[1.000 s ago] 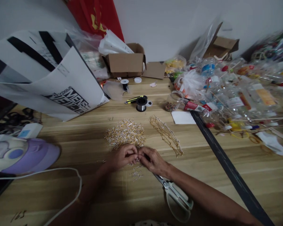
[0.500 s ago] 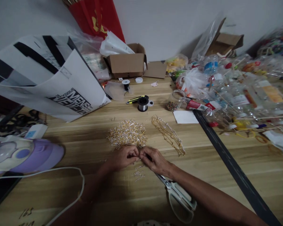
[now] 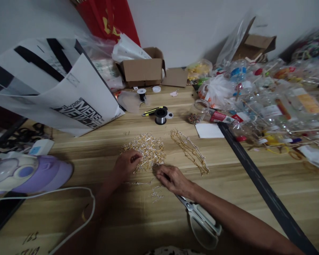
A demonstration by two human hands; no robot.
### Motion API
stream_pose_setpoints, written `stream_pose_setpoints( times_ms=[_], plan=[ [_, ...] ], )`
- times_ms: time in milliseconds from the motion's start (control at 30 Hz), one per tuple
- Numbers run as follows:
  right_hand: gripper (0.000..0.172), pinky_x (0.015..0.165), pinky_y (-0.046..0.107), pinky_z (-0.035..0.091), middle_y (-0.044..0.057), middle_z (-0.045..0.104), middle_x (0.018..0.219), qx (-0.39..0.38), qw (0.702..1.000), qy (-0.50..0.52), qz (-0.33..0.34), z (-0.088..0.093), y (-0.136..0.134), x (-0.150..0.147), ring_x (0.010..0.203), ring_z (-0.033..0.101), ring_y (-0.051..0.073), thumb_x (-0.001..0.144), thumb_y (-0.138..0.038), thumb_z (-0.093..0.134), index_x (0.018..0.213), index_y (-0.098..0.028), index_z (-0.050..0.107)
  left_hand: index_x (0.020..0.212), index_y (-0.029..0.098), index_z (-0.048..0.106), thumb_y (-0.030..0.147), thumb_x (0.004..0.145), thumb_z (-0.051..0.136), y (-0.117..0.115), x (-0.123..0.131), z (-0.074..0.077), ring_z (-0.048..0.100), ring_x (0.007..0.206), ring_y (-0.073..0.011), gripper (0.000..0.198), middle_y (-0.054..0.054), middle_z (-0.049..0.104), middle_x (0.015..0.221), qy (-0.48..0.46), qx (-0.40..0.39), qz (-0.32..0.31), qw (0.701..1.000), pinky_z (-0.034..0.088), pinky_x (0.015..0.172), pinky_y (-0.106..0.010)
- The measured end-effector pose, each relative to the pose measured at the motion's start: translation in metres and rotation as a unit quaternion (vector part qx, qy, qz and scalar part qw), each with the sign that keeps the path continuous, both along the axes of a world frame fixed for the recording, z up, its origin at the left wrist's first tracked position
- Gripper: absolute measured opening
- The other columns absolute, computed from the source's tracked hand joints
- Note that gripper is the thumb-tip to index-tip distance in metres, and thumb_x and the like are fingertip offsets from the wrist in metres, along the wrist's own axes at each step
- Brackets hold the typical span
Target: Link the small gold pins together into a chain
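A heap of small gold and silver jewellery pieces (image 3: 149,148) lies on the wooden table. My left hand (image 3: 126,163) is at the heap's left side, thumb and fingers drawn together; whatever is between them is too small to make out. Just below the heap, my right hand (image 3: 174,179) pinches what looks like the end of a thin silver chain (image 3: 138,183), which trails left across the wood. Short silver chain pieces (image 3: 156,194) rest below the hands. Several gold and silver chains (image 3: 190,152) are laid out to the right. Scissors (image 3: 199,219) lie beneath my right forearm.
Behind the heap are a wire spool (image 3: 161,117), a yellow-black cutter knife (image 3: 151,111) and a jar of beads (image 3: 198,111). Plastic bottles (image 3: 271,109) crowd the right. On the left stand a white paper bag (image 3: 77,95) and a purple appliance (image 3: 48,175) with a white cord.
My left hand has parted from my right and moved left and up to the heap. The right hand has stayed nearly in place. The thin chain now shows between them.
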State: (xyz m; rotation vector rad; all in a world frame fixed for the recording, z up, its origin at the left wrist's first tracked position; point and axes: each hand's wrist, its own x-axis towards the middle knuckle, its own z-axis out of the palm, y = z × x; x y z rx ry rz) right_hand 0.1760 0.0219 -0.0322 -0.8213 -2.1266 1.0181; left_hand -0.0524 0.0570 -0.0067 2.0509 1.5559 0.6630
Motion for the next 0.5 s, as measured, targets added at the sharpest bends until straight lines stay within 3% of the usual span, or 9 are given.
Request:
stream_pose_setpoints(
  times_ms=[267,500],
  plan=[
    [0.010,0.062,0.023,0.038,0.001,0.053,0.071,-0.002,1.000,0.004,-0.003,0.000,0.000,0.000,0.065,0.048,0.012,0.088,-0.015,0.045,0.080,-0.018,0.050,0.078,0.017,0.063,0.018,0.083,0.052,0.002,-0.002,-0.007,0.056,0.079,-0.0166,0.012,-0.004,0.064,0.079,0.076,0.082,-0.057,0.992,0.043,0.076,-0.030],
    [0.011,0.061,0.023,0.038,0.001,0.053,0.070,-0.006,1.000,-0.006,-0.005,0.000,0.000,0.000,0.064,0.048,0.012,0.089,-0.017,0.045,0.079,-0.018,0.051,0.097,0.016,0.063,0.017,0.086,0.050,0.000,0.007,-0.010,0.054,0.090,-0.0199,0.017,-0.006,0.063,0.090,0.131,0.110,-0.078,0.982,0.043,0.085,-0.035]
  ],
)
